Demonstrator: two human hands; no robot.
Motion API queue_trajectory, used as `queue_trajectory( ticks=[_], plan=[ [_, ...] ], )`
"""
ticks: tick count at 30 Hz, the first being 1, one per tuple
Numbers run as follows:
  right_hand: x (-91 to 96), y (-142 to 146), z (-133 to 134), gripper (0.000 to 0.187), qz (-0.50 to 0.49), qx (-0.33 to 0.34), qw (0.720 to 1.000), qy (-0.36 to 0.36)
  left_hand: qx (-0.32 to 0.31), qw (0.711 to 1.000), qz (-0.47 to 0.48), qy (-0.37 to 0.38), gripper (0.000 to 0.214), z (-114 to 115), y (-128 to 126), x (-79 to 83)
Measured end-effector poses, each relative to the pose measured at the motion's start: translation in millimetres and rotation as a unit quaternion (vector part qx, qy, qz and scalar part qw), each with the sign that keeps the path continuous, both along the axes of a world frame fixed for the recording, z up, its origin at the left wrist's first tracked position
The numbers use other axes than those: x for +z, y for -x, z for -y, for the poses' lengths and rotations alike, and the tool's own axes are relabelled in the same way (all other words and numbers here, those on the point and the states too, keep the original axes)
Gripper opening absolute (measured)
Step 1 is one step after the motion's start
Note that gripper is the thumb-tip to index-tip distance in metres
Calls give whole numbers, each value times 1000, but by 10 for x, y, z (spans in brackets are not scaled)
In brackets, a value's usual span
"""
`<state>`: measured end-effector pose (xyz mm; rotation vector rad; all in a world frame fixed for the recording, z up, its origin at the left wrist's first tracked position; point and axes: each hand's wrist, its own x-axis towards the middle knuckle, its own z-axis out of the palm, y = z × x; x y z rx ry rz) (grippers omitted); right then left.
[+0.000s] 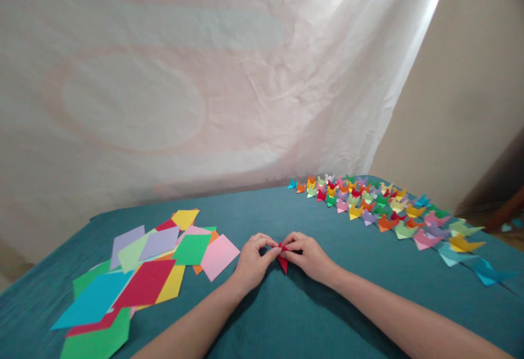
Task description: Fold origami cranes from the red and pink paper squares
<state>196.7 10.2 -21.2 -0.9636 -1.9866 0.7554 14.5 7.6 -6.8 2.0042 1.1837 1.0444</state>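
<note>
Between the two hands, toward the near middle of the table (254, 211), is a small red folded paper (283, 264) — slim, its sharp tip aimed at the near edge and leaning very slightly right. Its long axis runs roughly far to near; the far end is partly covered by fingers, and whether it touches the table cannot be told. The left hand (254, 261) pinches the paper's left side near the far end. The right hand (311, 258) mirrors it, fingers closed on the right side, so both grip the paper and leave its near tip bare.

Just left of the left hand lies a pink sheet (220, 258), the rightmost of a loose pile of flat coloured sheets (159, 244) — a red sheet (145, 283) and a blue sheet (96, 299) among them, overlapping at various angles. To the right, rows of folded paper birds (355, 213) in many colours slant from the far middle to the near right, ending with a blue bird (487, 271). Beyond the far edge hangs a pale, wrinkled cloth (245, 91), with a plain wall (462, 91) to its right.
</note>
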Motion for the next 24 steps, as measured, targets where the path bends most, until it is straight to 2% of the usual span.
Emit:
queue_trajectory(
  ticks=[12, 24],
  plan=[
    [55, -18, 22, 26, -29, 1, 999, 41, 10, 1000, -13, 11, 17, 4, -4, 23],
    [84, -20, 23, 29, -24, 8, 999, 45, 0, 1000, -24, 15, 16, 0, -7, 10]
  ],
)
